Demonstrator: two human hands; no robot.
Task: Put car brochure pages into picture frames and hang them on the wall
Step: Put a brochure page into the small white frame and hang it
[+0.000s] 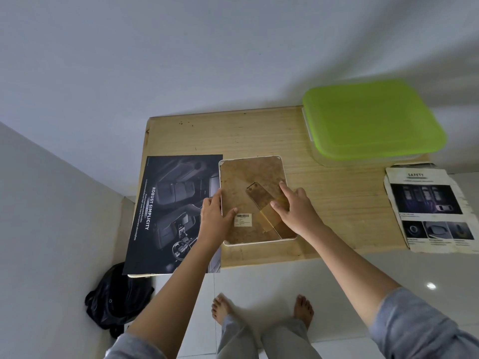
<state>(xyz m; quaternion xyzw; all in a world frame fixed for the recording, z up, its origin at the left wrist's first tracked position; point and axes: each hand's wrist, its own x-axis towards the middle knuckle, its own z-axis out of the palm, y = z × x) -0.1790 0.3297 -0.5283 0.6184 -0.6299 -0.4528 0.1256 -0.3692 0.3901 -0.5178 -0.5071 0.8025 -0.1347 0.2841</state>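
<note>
Wooden desk (324,198) shoved against a plain white wall, and the picture frame (255,200) lies face down near its front edge, brown backing up with a barcode sticker. Left hand (215,218) lies flat and spread on the frame's left edge, right hand (295,206) pressed open on the fold-out stand; neither grips anything. Dark brochure page (173,213) covers the front left corner, another page (430,211) hangs off the right edge, green-lidded box (373,120) sits at the back right corner.

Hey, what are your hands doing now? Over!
Left hand and right hand flat on the frame, face down. Brochure page waits beside it. Nothing blocking.
</note>
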